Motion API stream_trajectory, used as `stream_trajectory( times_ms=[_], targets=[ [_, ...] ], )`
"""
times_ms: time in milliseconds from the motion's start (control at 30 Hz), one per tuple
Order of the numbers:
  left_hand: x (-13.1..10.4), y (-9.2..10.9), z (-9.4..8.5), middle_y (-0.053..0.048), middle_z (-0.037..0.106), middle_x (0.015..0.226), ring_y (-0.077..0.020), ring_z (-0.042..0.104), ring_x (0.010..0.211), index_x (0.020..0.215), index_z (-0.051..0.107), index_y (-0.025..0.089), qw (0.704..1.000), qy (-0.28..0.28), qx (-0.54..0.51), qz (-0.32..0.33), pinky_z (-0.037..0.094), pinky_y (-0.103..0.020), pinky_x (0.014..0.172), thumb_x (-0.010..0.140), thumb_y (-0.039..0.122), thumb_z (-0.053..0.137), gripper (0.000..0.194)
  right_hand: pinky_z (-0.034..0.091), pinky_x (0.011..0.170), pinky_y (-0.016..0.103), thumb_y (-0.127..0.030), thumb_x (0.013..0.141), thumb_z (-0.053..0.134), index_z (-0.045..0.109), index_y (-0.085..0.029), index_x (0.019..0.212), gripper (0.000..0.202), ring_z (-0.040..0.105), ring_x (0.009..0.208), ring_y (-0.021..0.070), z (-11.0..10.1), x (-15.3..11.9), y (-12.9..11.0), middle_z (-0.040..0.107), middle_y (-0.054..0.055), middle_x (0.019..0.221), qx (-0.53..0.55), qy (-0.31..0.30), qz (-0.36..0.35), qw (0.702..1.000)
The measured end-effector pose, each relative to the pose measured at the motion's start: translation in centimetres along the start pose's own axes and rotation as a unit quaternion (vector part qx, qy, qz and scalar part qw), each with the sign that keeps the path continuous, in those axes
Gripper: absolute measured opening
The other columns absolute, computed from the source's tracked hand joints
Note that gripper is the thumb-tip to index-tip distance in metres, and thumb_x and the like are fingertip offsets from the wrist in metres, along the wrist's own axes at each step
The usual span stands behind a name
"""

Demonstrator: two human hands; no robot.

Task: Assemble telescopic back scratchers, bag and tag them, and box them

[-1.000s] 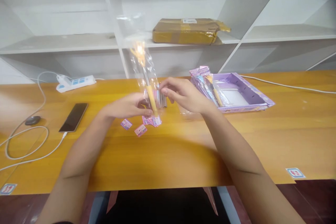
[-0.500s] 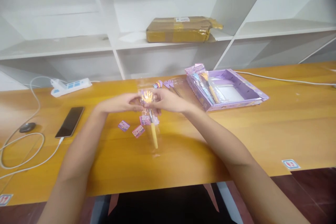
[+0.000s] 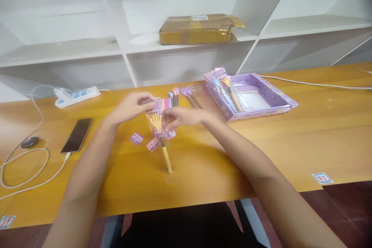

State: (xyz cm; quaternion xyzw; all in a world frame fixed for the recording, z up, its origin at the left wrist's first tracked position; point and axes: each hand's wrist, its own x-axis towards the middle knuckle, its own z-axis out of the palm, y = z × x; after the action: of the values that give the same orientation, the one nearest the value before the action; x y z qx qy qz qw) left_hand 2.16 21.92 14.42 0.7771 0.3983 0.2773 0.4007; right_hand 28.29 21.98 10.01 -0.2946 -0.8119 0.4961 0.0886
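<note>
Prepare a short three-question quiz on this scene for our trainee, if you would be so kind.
1. True or false: a white cable is plugged into the phone.
2. What colour is the handle of the wrapped scratcher nearest the camera? (a) blue (b) yellow (c) purple
3. Which of the person's hands is nearer the purple tray?

Key: 1. True. 2. b. 3. The right hand.
</note>
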Motion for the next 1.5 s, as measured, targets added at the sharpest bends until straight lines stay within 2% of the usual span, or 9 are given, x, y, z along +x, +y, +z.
stream_trajectory(
  times_ms=[167, 267, 400, 533, 667, 867, 1067, 1300, 1500],
  targets=[
    [0.0, -0.4, 0.0, -0.006, 0.08, 0.087, -0.0174, 0.073, 0.08, 0.113, 0.076, 0.02, 1.0, 0.003, -0.022, 0.005, 0.058, -0.028, 0.072, 0.098, 0.057, 0.08, 0.041, 0.051, 0.084, 0.028, -0.038, 0.089, 0.092, 0.077, -0.016, 0.118, 0.04, 0.074, 0.1, 0.0222, -0.9, 0.1, 1.5, 0.081, 0.01, 0.12, -0.209, -0.01, 0.102, 0.972],
    [0.1, -0.4, 0.1, -0.006, 0.08, 0.089, -0.0171, 0.073, 0.079, 0.114, 0.074, 0.02, 0.999, 0.024, -0.026, 0.0, 0.058, -0.028, 0.072, 0.097, 0.061, 0.08, 0.044, 0.047, 0.08, 0.028, -0.028, 0.093, 0.086, 0.077, -0.015, 0.117, 0.028, 0.07, 0.097, 0.0209, -0.1, 0.8, 1.9, 0.079, 0.01, 0.12, -0.258, -0.014, 0.116, 0.959],
    [0.1, -0.2, 0.2, -0.007, 0.081, 0.1, -0.0169, 0.074, 0.081, 0.11, 0.075, 0.019, 0.998, 0.054, -0.016, 0.005, 0.059, -0.028, 0.073, 0.096, 0.067, 0.078, 0.049, 0.043, 0.074, 0.03, -0.024, 0.088, 0.09, 0.076, -0.013, 0.11, 0.028, 0.066, 0.092, 0.0206, 1.1, 1.8, 2.3, 0.073, 0.016, 0.129, -0.282, 0.001, 0.123, 0.951],
    [0.1, -0.2, 0.2, -0.008, 0.08, 0.093, -0.0183, 0.078, 0.081, 0.11, 0.075, 0.018, 0.999, 0.041, -0.014, 0.002, 0.062, -0.029, 0.074, 0.103, 0.07, 0.068, 0.053, 0.041, 0.073, 0.029, -0.019, 0.091, 0.085, 0.075, -0.013, 0.102, 0.016, 0.066, 0.09, 0.0192, 1.4, 2.0, 2.3, 0.074, 0.015, 0.125, -0.289, 0.001, 0.122, 0.95],
    [0.1, -0.5, 0.1, -0.009, 0.081, 0.09, -0.0182, 0.079, 0.079, 0.109, 0.073, 0.018, 0.999, 0.035, 0.006, 0.011, 0.063, -0.028, 0.072, 0.11, 0.067, 0.058, 0.051, 0.039, 0.072, 0.027, -0.015, 0.094, 0.081, 0.074, -0.013, 0.111, 0.019, 0.067, 0.088, 0.0184, 1.3, 1.9, 2.1, 0.078, 0.011, 0.114, -0.283, 0.004, 0.128, 0.95],
    [0.4, -1.3, 0.2, -0.007, 0.081, 0.087, -0.0177, 0.078, 0.072, 0.12, 0.068, 0.021, 0.999, 0.046, -0.008, 0.022, 0.062, -0.029, 0.065, 0.111, 0.056, 0.061, 0.037, 0.039, 0.071, 0.027, -0.018, 0.09, 0.085, 0.076, -0.013, 0.105, 0.018, 0.066, 0.086, 0.0191, 0.8, 2.1, 2.6, 0.079, 0.01, 0.107, -0.267, -0.009, 0.138, 0.954],
    [0.5, -1.4, 0.4, -0.008, 0.079, 0.092, -0.0199, 0.079, 0.081, 0.099, 0.063, 0.021, 0.998, 0.051, -0.004, 0.03, 0.066, -0.032, 0.07, 0.109, 0.064, 0.06, 0.044, 0.043, 0.075, 0.026, -0.026, 0.094, 0.079, 0.078, -0.016, 0.106, 0.016, 0.066, 0.087, 0.018, -1.1, 0.4, 2.3, 0.08, 0.006, 0.107, -0.214, -0.035, 0.097, 0.971],
    [0.7, -1.1, 0.7, -0.005, 0.074, 0.087, -0.0174, 0.075, 0.073, 0.099, 0.065, 0.021, 0.998, 0.051, 0.017, 0.043, 0.062, -0.031, 0.067, 0.107, 0.059, 0.065, 0.04, 0.045, 0.076, 0.028, -0.017, 0.095, 0.071, 0.079, -0.015, 0.105, 0.014, 0.066, 0.085, 0.0181, -1.9, -0.2, 2.5, 0.08, 0.004, 0.1, -0.182, -0.03, 0.065, 0.981],
    [0.8, -1.6, 1.0, -0.005, 0.076, 0.089, -0.0178, 0.072, 0.077, 0.104, 0.067, 0.022, 0.995, 0.085, 0.019, 0.044, 0.059, -0.03, 0.067, 0.104, 0.054, 0.071, 0.032, 0.041, 0.069, 0.027, -0.02, 0.094, 0.077, 0.072, -0.018, 0.1, 0.008, 0.062, 0.076, 0.0159, -2.3, -0.6, 2.0, 0.074, 0.002, 0.09, -0.169, 0.031, 0.077, 0.982]
  ],
)
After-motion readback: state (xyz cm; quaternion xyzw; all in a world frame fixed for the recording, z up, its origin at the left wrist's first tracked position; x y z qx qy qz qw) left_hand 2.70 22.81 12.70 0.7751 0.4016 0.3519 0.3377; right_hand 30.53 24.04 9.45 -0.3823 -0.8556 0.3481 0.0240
